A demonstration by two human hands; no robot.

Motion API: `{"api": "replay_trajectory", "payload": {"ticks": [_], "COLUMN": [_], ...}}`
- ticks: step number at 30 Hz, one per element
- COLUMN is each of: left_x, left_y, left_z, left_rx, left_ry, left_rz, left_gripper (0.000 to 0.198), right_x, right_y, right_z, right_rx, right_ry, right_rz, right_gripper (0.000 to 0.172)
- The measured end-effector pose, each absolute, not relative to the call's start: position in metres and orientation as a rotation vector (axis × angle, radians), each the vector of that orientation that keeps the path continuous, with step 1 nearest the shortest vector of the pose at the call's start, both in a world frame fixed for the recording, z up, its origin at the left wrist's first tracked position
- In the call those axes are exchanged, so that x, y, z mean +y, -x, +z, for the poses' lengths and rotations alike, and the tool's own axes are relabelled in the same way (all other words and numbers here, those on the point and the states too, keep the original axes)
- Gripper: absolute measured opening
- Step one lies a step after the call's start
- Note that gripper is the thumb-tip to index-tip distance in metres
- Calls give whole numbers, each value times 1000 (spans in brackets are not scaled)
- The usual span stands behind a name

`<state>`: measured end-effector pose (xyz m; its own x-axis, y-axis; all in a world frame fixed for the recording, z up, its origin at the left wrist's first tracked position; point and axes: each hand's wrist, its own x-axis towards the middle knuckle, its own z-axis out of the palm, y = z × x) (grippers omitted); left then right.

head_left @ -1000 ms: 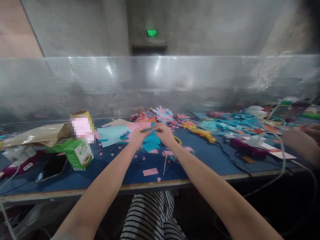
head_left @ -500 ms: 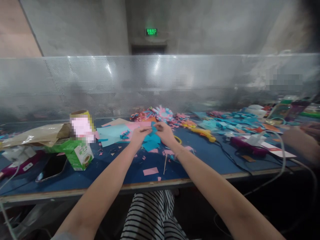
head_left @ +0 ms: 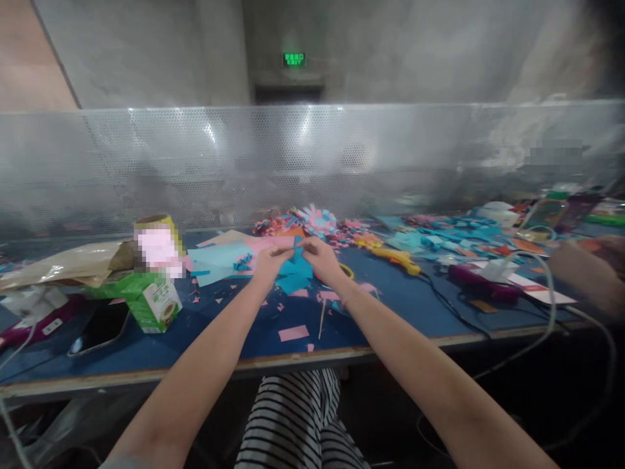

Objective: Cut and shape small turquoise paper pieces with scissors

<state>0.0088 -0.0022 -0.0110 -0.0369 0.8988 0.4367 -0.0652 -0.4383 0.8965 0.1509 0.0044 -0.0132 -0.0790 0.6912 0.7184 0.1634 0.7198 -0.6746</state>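
My left hand (head_left: pixel 267 263) and my right hand (head_left: pixel 319 255) meet over the middle of the blue table (head_left: pixel 420 306), both pinched on a small piece of blue paper (head_left: pixel 295 269) held just above the surface. More blue paper lies under it. A pink and blue paper flower (head_left: pixel 316 221) sits just beyond my hands. Pink paper sheets (head_left: pixel 266 246) and a light blue sheet (head_left: pixel 215 259) lie to the left of them.
A green drink carton (head_left: pixel 155 301), a phone (head_left: pixel 100 326) and a brown paper bag (head_left: pixel 63 264) lie at left. A yellow glue gun (head_left: pixel 396 258), cables and paper scraps lie at right. Another person's arm (head_left: pixel 583 277) reaches in at the right edge. A perforated metal screen (head_left: pixel 312 163) backs the table.
My hands have stayed together on the blue paper and lifted it slightly. The view has shifted a little downward.
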Motion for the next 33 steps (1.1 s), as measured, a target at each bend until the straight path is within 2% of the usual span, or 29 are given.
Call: {"api": "replay_trajectory", "payload": {"ticks": [7,14,33], "left_x": [-7,-1,3], "left_y": [-11,-11,-9], "left_z": [-7,-13,-17], "left_rx": [898,905,970], "left_ry": [-1426,-1510,-1518], "left_rz": [1556,1544,1542], "left_gripper": [21,20,18], "right_x": [6,8,1], "right_y": [-151,-149,-146], "right_z": [-14,-16,-11], "right_rx": [-1673,-1513,-1420], "right_ry": [725,705,723], "right_rz": [349,605,809], "right_gripper": [20,22,18]}}
